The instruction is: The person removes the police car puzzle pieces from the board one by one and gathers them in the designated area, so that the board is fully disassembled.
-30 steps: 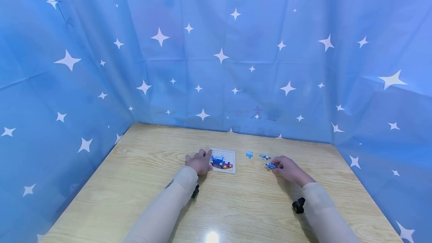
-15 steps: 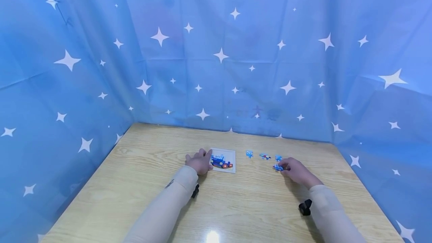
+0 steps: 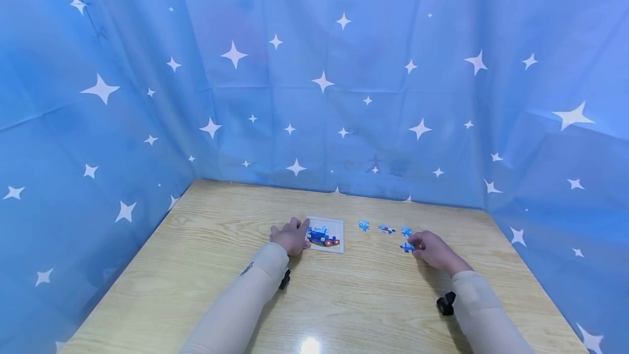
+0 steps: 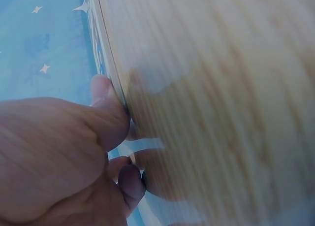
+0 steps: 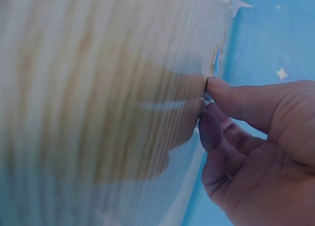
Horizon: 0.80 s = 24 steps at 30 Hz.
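Observation:
A square jigsaw board (image 3: 335, 225) with a pale frame and a blue train picture lies flat on the table in the head view. My left hand (image 3: 292, 237) holds its left side, with thumb and index finger at the edge. To the right, my right hand (image 3: 436, 251) pinches a blue jigsaw piece (image 3: 407, 247) at the table top. In the right wrist view the thumb (image 5: 219, 83) and fingertips meet near the surface, and the piece is mostly hidden. The left wrist view shows the thumb (image 4: 101, 88) against the board's edge.
Loose jigsaw pieces lie between board and right hand: a blue one (image 3: 363, 225), a blue-and-red one (image 3: 386, 229) and another blue one (image 3: 406, 231). The wooden table (image 3: 344, 299) ends at a blue star-patterned curtain (image 3: 314, 108) behind and at both sides.
My right hand has moved right and slightly nearer with the blue jigsaw piece, uncovering another blue piece behind it. The left hand and the board have stayed put.

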Available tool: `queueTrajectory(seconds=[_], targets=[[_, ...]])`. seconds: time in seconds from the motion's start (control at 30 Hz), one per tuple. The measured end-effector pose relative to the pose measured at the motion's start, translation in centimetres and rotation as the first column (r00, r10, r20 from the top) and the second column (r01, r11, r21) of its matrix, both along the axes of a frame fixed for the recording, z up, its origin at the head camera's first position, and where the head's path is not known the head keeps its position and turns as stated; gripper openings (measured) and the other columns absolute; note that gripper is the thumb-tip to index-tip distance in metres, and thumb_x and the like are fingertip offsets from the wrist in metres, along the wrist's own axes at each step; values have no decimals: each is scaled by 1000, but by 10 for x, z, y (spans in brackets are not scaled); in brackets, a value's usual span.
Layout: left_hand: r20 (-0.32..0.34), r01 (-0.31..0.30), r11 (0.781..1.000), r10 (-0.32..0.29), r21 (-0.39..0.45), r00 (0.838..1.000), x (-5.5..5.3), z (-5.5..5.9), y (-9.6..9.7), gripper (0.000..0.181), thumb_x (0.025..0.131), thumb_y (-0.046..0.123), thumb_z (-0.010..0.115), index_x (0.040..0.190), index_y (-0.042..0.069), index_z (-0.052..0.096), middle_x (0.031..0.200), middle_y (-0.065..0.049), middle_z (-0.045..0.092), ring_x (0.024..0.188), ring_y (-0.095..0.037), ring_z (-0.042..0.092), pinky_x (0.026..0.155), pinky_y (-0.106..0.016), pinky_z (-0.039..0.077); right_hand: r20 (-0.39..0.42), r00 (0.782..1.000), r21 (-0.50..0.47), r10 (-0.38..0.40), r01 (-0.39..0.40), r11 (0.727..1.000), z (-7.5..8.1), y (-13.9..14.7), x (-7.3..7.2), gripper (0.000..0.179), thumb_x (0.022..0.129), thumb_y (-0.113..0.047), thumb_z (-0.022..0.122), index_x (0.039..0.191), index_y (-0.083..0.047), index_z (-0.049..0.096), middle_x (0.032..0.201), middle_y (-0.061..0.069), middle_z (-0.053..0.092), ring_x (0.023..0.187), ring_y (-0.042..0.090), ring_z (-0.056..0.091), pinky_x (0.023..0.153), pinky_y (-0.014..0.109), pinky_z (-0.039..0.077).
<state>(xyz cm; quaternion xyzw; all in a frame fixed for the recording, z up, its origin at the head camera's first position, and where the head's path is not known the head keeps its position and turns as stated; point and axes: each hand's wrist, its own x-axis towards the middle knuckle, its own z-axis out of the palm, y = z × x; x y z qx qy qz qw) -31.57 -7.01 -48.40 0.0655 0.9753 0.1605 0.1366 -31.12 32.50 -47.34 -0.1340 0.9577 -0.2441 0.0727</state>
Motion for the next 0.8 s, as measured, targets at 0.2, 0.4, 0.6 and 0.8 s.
queueTrajectory(seconds=[0.2,0.4,0.6,0.8], targets=[[-14,1,1000,-1,4,1000,-2,-3,0,73,101,36,60,163,25,25,142,-7,40,109,-19,48,87,-51,25,5,1000,-14,-16,16,1000,0,0,1,29,94,5,65,122,8,65,117,22,60,107,40,58,90,54,50],[-9,7,1000,-7,-14,1000,-1,-5,0,72,102,37,58,164,26,21,133,-4,41,102,-17,44,88,-50,23,16,1000,-20,-26,26,999,0,0,1,30,94,4,67,122,9,64,114,20,60,105,36,59,87,51,51],[-17,5,1000,-5,4,1000,4,0,0,72,101,37,59,163,24,26,132,-5,42,104,-18,45,89,-49,24,-13,1000,-8,-15,14,1000,0,-6,-1,28,94,2,67,121,10,65,114,22,61,104,38,60,86,51,51],[-30,10,1000,-10,-8,1000,10,7,0,71,102,36,59,163,22,26,143,-8,39,110,-19,46,89,-50,25,-41,999,-58,5,-7,998,-1,-37,-8,26,97,-2,64,121,8,65,117,23,58,106,39,61,84,48,53]])
